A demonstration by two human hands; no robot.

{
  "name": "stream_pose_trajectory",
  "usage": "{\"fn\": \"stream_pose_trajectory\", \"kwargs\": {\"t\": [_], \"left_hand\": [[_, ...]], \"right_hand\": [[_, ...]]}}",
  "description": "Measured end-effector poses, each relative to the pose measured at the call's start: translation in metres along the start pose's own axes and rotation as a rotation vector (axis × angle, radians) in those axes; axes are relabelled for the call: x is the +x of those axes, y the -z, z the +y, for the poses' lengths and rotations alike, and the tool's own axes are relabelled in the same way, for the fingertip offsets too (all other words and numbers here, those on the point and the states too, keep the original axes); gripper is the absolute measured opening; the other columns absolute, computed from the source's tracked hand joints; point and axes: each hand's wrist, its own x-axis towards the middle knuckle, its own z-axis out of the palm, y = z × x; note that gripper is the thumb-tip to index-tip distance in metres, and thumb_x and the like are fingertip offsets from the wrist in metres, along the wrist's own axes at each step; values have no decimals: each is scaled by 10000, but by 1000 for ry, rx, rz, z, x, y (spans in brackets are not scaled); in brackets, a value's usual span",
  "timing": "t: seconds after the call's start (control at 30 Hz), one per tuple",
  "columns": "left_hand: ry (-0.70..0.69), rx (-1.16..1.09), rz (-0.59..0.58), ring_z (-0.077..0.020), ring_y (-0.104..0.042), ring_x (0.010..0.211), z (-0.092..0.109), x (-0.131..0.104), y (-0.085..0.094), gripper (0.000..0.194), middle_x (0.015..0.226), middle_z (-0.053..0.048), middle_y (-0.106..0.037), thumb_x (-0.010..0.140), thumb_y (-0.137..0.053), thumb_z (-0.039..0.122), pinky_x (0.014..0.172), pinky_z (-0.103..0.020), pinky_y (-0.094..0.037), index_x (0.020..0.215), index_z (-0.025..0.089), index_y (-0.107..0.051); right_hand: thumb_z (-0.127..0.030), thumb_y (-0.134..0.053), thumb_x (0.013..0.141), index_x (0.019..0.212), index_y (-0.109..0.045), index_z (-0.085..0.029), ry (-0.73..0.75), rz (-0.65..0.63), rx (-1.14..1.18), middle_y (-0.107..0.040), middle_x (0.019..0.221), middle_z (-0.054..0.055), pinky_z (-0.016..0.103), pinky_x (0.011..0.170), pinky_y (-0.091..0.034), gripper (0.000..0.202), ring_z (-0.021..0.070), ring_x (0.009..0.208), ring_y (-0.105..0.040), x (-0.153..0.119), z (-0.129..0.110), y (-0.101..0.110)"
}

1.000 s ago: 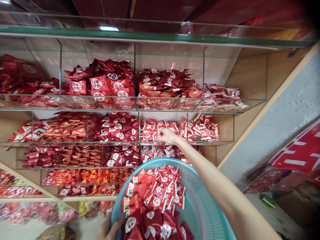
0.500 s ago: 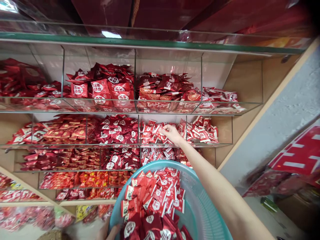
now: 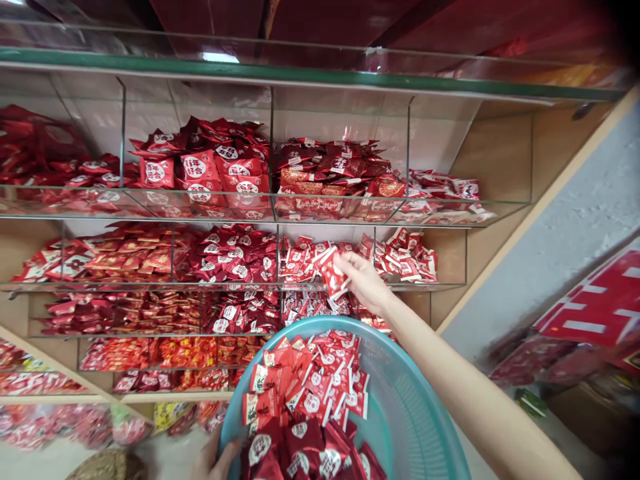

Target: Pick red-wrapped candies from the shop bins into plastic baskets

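Note:
My right hand [image 3: 364, 281] pinches a small red and white candy packet [image 3: 333, 272] in front of the middle shelf, above the basin's far rim. Behind it lies a pile of similar packets [image 3: 297, 260] in a glass compartment. My left hand [image 3: 216, 460] grips the left rim of a teal plastic basin [image 3: 415, 400], partly cut off by the frame's bottom edge. Inside the basin are bright red packets [image 3: 265, 380], red and white packets [image 3: 325, 380] and dark red packets [image 3: 305, 447] with white oval labels.
Glass-divided shelves [image 3: 225, 287] hold heaps of red packets in rows. A thick glass shelf edge [image 3: 310, 79] runs across the top. A grey wall [image 3: 565, 220] with a red hanging item [image 3: 590, 307] stands to the right. Filled bags [image 3: 90, 427] sit low on the left.
My right hand has drawn back from the compartment, slightly right and toward the basin, with a packet now clearly lifted in its fingers. My left hand stays on the basin rim.

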Motion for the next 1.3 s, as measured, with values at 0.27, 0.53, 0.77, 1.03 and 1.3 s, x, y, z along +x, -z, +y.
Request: {"fn": "stream_pose_trajectory", "kwargs": {"t": [0.27,0.53,0.77,1.03,1.3], "left_hand": [[4,-3,13,-347,-533,1156,-1,-1,-4,499,990,-123,-708,568,-556,445,974,-423,-446,963,149,-633],[30,13,-44,-324,-495,1208,5,-4,-4,615,1081,-134,-682,551,-464,558,1022,-372,-405,972,135,-611],[-13,-29,-16,-345,-527,1165,7,-6,-3,531,1015,-137,-706,545,-531,504,990,-410,-429,924,146,-633],[-37,-56,0,-354,-542,1143,5,-4,-4,462,967,-136,-714,550,-578,450,980,-427,-435,893,150,-648],[-32,-3,-22,-343,-528,1164,9,-6,-2,478,977,-137,-711,579,-545,460,994,-426,-420,918,136,-640]], "right_hand": [[-521,-702,642,649,-477,-196,-301,-242,-241,-485,621,-40,242,554,-339,395,106,584,-420,-97,89,-29],[-381,-682,666,647,-443,-197,-209,-273,-532,-429,628,-52,241,563,-288,303,112,612,-372,-110,117,-30],[-399,-670,676,652,-442,-198,-188,-257,-497,-421,609,-55,242,552,-298,305,111,594,-369,-101,101,-23],[-510,-686,648,648,-485,-189,-176,-129,-364,-488,607,-43,232,533,-315,379,106,573,-414,-67,82,-4],[-324,-671,692,686,-538,-175,-110,-261,-684,-533,652,-30,236,598,-341,201,122,637,-460,-78,118,-25]]}}
